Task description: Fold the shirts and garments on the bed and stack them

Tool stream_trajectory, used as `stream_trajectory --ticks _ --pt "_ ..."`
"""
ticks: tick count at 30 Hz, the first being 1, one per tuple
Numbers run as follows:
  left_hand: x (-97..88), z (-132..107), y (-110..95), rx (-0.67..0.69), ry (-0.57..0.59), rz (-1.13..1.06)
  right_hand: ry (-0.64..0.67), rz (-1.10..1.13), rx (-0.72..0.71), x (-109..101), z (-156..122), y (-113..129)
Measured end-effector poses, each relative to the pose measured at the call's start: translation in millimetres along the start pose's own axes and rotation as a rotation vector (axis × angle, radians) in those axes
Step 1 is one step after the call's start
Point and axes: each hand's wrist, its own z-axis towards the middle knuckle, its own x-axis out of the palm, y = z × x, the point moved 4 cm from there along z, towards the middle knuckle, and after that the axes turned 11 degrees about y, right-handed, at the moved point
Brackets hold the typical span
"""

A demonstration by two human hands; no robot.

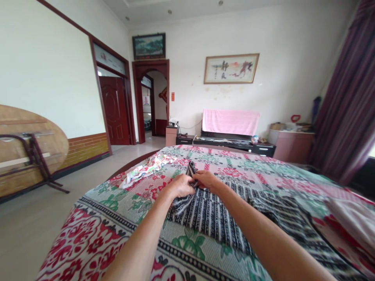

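Note:
A black-and-white striped knit garment point(211, 214) lies spread across a flowered cloth point(117, 218), reaching away to the right. Both hands meet at its far left end, where a narrow bunched part of the knit sticks up. My left hand point(182, 185) is closed on the fabric there, thumb toward the other hand. Close beside it, my right hand point(206, 180) pinches the same bunched part. Some fingertips are hidden in the folds. Which part of the garment they grip I cannot tell.
A crumpled white patterned cloth point(146, 168) lies at the left on the flowered cloth. Pale folded fabric point(356, 218) is at the right edge. Beyond stands a low black cabinet point(263, 150) below a pink towel point(230, 121). A folded round table point(32, 152) leans against the left wall.

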Motion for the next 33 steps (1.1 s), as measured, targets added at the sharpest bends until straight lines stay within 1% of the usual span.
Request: stream_trajectory --ticks 2,5,7,9,12,16,18,20,23,26,29,33 --pt "0.3 -4.1 -1.6 -0.026 0.08 0.117 -0.039 -0.004 0.01 -6.7 -1.8 -4.3" --pt "1.4 -10.8 -5.1 -0.05 0.213 0.231 -0.085 0.004 0.014 -13.3 -4.7 -12.1" --pt "2.7 -14.0 -10.6 -0.057 0.271 0.298 -0.108 0.024 0.001 -15.7 -7.8 -16.6" --pt "3.7 -16.1 -19.3 -0.044 0.29 0.345 -0.116 0.056 -0.023 -17.7 -11.9 -19.6" --pt "4.7 -19.0 -36.5 0.026 0.3 0.345 -0.109 0.106 -0.053 -24.1 -19.9 -21.6" --pt "7.5 -22.4 -57.9 0.084 0.296 0.332 -0.108 0.155 -0.075 -42.0 -32.8 -27.0" --pt "14.2 -21.9 -66.5 0.108 0.313 0.319 -0.116 0.187 -0.077 -51.9 -39.1 -35.1" --pt "25.0 -19.0 -72.3 0.136 0.335 0.295 -0.138 0.197 -0.068 -60.4 -44.8 -46.7" --pt "43.6 -12.2 -73.9 0.167 0.37 0.26 -0.19 0.122 -0.046 -68.3 -51.4 -63.5" --pt "56.0 -7.2 -69.5 0.166 0.403 0.234 -0.231 0.049 -0.029 -70.5 -54.8 -70.7" --pt "58.3 -5.4 -66.4 0.174 0.408 0.217 -0.296 -0.048 -0.004 -73.0 -56.0 -67.8" --pt "56.6 -5.9 -67.8 0.199 0.412 0.2 -0.427 -0.377 0.002 -79.8 -59.1 -56.4"
